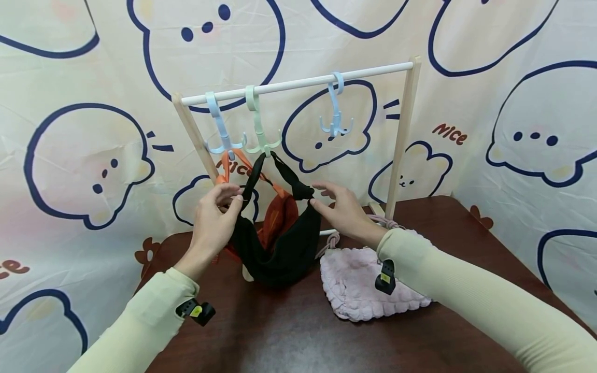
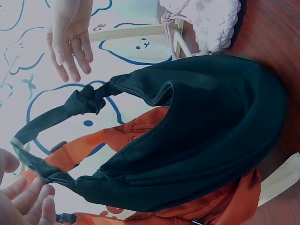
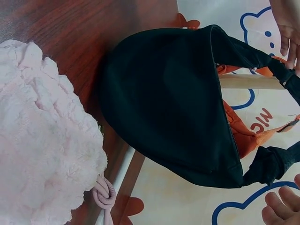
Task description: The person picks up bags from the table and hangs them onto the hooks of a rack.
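Observation:
A black shoulder bag (image 1: 289, 259) hangs by its strap from a light green hook hanger (image 1: 258, 122) on the rack. Its zipped mouth gapes, and a knot (image 3: 268, 165) ties the strap at one end. My left hand (image 1: 212, 220) is at the strap's left side; its loosely bent fingers touch the strap in the left wrist view. Close to the knot, my right hand (image 1: 342, 210) has its fingers spread and grips nothing. Behind the black bag an orange bag (image 2: 145, 123), partly hidden, hangs from a blue hook hanger (image 1: 221, 127).
A white rail (image 1: 298, 82) on wooden posts carries the hangers. Another blue hook hanger (image 1: 336, 111) hangs bare towards the right. A fluffy pink bag (image 1: 359, 285) with knotted straps lies on the brown table (image 1: 289, 336). A printed cloth backdrop (image 1: 84, 155) stands behind.

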Available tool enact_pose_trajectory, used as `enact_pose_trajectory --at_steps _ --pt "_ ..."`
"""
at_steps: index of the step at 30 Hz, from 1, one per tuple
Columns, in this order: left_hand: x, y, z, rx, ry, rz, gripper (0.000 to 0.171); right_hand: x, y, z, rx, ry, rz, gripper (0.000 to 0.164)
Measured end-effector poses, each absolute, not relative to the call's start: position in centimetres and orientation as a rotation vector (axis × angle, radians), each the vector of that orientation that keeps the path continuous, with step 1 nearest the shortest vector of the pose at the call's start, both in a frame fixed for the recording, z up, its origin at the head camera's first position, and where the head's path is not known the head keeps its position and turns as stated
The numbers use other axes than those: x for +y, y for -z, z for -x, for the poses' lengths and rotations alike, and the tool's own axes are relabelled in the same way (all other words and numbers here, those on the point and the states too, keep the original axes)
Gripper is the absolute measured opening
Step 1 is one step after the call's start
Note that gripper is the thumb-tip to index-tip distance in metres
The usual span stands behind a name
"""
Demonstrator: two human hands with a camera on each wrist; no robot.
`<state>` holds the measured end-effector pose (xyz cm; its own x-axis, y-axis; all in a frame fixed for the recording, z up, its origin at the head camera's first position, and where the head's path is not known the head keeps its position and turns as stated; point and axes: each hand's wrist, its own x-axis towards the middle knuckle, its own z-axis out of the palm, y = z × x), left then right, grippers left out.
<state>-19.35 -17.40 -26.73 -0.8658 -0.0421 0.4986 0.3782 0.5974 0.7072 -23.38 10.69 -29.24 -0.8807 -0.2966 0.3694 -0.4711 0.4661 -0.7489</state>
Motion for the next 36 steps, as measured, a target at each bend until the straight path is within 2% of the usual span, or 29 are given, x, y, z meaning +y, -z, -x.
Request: enact_pose_trajectory --at_steps 36 --pt "-17.2 26.7 17.7 -2.288 1.152 0.294 0.021 13.8 30.1 20.9 -2.545 -1.267 -0.720 0.038"
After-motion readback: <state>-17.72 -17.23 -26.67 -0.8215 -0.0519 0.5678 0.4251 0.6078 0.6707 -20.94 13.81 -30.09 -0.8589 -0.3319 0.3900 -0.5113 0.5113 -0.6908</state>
